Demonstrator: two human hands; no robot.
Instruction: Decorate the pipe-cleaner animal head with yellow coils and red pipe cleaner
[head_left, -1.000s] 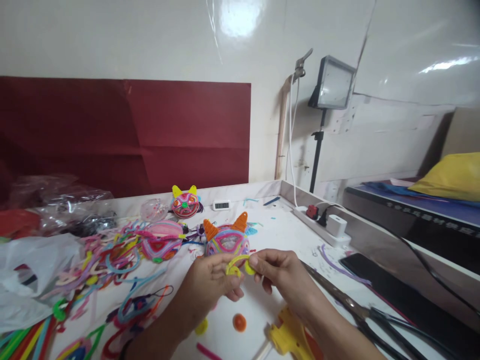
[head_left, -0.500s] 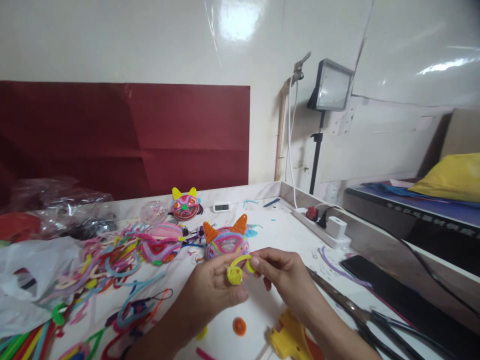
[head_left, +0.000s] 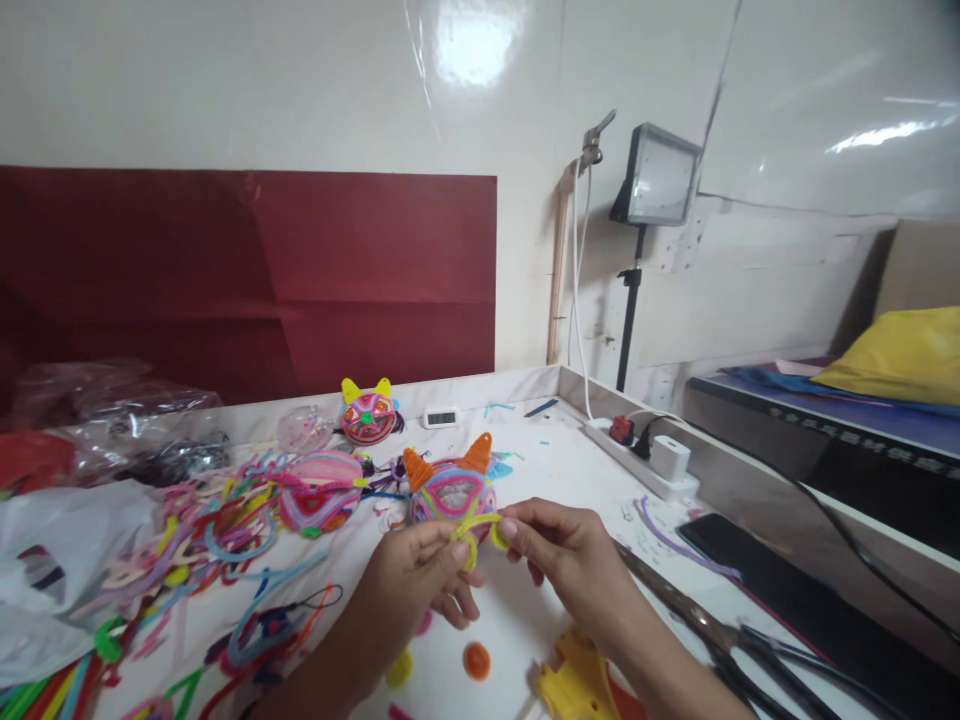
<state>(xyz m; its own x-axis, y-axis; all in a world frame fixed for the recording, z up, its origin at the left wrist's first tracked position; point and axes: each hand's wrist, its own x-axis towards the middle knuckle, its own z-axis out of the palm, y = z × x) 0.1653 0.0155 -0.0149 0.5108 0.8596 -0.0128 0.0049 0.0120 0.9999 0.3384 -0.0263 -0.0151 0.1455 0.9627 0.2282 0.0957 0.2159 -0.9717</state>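
1. Pinching the left end of a yellow pipe cleaner (head_left: pixel 483 519), the left hand (head_left: pixel 420 575) has its thumb and forefinger together, the other fingers hanging loosely apart below.
2. Gripping the opposite end, the right hand (head_left: pixel 559 545) has its thumb pressed to the fingers beside a small yellow coil.
3. Spanning the space between both hands, the pipe cleaner is held above the white tabletop (head_left: pixel 562 460), bowed, with a curl at each end.
4. Sitting just beyond it is a striped cat face with orange ears (head_left: pixel 454 490); farther back, near the table's rim, stands another cat face with yellow ears (head_left: pixel 367 415), beside a small white digital display (head_left: pixel 441 417).
5. Lying below the hands are an orange disc (head_left: pixel 477 660) and a yellow disc (head_left: pixel 399 668).
6. Resting right of the right forearm are dark-handled scissors (head_left: pixel 703 617), near a black smartphone (head_left: pixel 720 540).
7. Heaped at left are multicoloured pipe cleaners (head_left: pixel 240 535).
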